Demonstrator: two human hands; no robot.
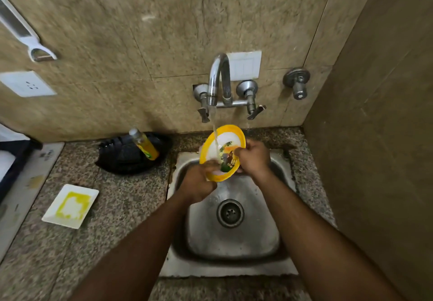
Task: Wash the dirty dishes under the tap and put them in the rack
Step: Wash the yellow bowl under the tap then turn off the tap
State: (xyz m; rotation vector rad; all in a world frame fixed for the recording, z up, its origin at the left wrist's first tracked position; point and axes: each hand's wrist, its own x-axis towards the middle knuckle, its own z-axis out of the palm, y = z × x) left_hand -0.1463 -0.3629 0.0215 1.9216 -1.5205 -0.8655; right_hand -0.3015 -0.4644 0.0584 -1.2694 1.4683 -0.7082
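Observation:
A round plate (228, 136) with a yellow rim and a picture in its white middle is tilted up over the steel sink (255, 268). Water runs from the tap (216, 75) onto the plate's face. My left hand (198, 183) grips the plate's lower rim. My right hand (253, 159) holds the right rim, its fingers curled over the plate's face. A square white plate (70, 205) smeared with yellow lies flat on the counter to the left.
A black tray (117, 160) sits at the back of the speckled counter (126, 197) with a yellow soap bottle (144, 143) lying in it. A wall stands close on the right. Two tap handles (255, 112) stick out below the spout.

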